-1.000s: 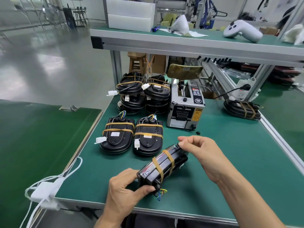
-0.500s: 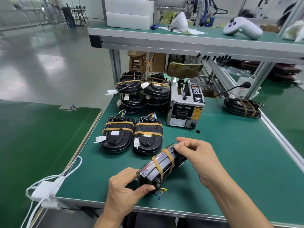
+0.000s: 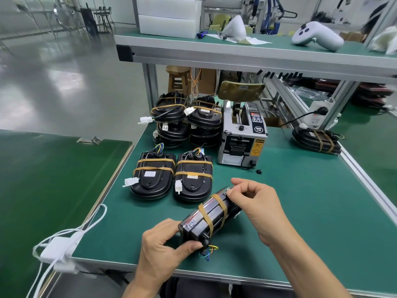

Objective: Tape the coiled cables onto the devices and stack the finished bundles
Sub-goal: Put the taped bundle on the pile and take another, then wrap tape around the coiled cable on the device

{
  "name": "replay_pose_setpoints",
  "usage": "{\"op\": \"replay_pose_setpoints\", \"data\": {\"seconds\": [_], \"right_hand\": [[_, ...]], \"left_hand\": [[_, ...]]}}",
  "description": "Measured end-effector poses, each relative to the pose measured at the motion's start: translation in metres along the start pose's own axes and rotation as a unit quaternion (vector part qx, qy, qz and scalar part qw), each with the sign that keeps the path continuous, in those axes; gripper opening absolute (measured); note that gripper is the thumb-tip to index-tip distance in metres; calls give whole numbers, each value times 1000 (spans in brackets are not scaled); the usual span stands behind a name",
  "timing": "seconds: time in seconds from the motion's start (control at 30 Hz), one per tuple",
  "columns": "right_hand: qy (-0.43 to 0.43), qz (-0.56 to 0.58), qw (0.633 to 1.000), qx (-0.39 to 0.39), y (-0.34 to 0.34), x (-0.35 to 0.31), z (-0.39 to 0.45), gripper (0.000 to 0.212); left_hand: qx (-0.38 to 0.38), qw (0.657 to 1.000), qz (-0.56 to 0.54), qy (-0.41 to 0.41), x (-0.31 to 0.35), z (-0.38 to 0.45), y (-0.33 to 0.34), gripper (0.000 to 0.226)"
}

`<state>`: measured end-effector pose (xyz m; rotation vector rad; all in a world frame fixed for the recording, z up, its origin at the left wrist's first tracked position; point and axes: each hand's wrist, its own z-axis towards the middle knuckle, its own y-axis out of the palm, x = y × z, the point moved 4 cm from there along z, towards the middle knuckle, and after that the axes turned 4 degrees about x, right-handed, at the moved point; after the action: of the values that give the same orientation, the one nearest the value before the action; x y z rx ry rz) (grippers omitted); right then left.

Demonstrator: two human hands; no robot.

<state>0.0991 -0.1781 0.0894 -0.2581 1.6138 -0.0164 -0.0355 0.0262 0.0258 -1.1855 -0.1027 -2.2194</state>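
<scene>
A black device (image 3: 211, 219) with two tan tape bands stands on its edge near the front of the green table (image 3: 300, 211). My left hand (image 3: 163, 248) grips its near end, where coloured wires stick out. My right hand (image 3: 255, 201) holds its far end with curled fingers. Two taped bundles (image 3: 153, 177) (image 3: 193, 179) lie flat side by side just behind. Two stacks of taped bundles (image 3: 169, 119) (image 3: 205, 121) stand further back. A grey tape dispenser (image 3: 241, 136) sits right of the stacks.
One more taped bundle (image 3: 316, 140) lies at the table's right edge by a power strip (image 3: 318, 115). A white adapter with cables (image 3: 58, 250) hangs at the front left corner. A raised shelf (image 3: 236, 54) spans the back. A small black part (image 3: 259, 171) lies near the dispenser.
The device has stayed on its edge between both hands. My right hand has closed in a little on its far end. My left hand has kept its grip.
</scene>
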Motion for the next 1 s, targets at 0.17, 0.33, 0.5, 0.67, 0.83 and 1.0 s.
{"op": "replay_pose_setpoints", "data": {"seconds": [0.17,0.33,0.5,0.67,0.83,1.0], "right_hand": [[-15,-21,1000,5,0,-2,0,16],[-8,-46,999,13,0,-3,2,15],[13,-13,999,29,-1,-1,4,16],[29,8,1000,4,-4,0,7,19],[46,22,999,4,-3,2,9,19],[67,42,997,4,-2,4,10,17]], "left_hand": [[1,1000,2,1,-1,0,0,31],[2,1000,0,0,-2,0,0,32],[4,1000,0,-1,-2,0,0,34],[0,1000,3,1,-2,1,1,31],[2,1000,3,1,-2,1,1,34],[1,1000,4,-1,-3,0,1,34]]}}
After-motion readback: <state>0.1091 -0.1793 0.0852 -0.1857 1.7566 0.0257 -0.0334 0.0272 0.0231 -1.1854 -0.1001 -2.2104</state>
